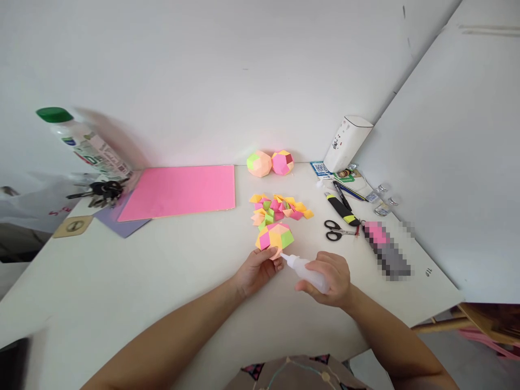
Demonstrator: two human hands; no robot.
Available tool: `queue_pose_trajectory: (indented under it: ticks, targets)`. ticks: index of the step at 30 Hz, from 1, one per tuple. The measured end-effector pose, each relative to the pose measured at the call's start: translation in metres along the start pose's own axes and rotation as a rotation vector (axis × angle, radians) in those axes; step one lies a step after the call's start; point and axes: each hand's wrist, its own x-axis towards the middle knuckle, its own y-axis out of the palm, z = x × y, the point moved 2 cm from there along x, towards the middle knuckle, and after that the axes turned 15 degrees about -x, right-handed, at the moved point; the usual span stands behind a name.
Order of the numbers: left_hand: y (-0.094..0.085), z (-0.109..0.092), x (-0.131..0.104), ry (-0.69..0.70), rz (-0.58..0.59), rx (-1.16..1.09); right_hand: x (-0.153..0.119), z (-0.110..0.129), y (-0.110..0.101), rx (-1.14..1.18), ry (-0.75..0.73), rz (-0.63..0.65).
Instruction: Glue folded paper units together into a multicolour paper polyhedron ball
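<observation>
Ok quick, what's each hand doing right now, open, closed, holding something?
Left hand: closed, holding the multicoloured paper ball by its near edge.
Right hand: closed around the white squeeze bottle.

Green-capped bottle (94, 147), probably keys (106, 189), white container (348, 145)

On my feed I see a faceted paper ball (276, 236), its flat panels coloured orange-yellow, magenta, green and peach. Its near edge sits under the thumb of the left hand (259, 272); I can't make out whether its underside is closed. A translucent white squeeze bottle (309, 273) lies tilted in the right hand (335, 279), its slim nozzle aimed up and leftward at the ball's near peach panel (whether the tip actually touches the paper, I can't tell from here).
</observation>
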Motion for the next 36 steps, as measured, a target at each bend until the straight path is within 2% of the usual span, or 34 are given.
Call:
queue_pose_trajectory:
  ticks: [12,19,22,24,26,28,30,33,36]
  targets:
    - [0.001,-0.001,0.000,0.002,-0.011,-0.004,0.001,0.000,0.000,-0.003,0.006,0.027]
    - [0.001,-0.002,0.000,-0.002,-0.011,0.007,0.002,-0.003,0.000,0.055,0.092,0.048]
    - [0.001,-0.002,-0.001,-0.002,-0.019,0.026,-0.001,-0.002,-0.002,0.169,0.133,0.084]
    - [0.002,-0.001,-0.001,-0.010,-0.012,0.037,-0.005,-0.006,-0.003,0.313,0.273,0.123]
    - [0.001,-0.001,-0.002,-0.019,-0.004,0.028,-0.009,-0.017,-0.003,0.502,0.547,0.118]
    - [0.000,0.000,-0.002,-0.029,-0.004,0.012,-0.012,-0.032,-0.001,0.749,0.849,0.053]
    - [-0.002,0.000,-0.001,-0.027,-0.010,0.002,-0.013,-0.047,0.004,0.971,1.061,0.020]
    - [-0.006,0.000,0.000,-0.028,-0.002,-0.037,-0.011,-0.064,0.013,1.118,1.250,0.034]
    - [-0.007,0.001,0.000,-0.033,0.030,-0.051,-0.013,-0.073,0.023,1.163,1.312,0.047]
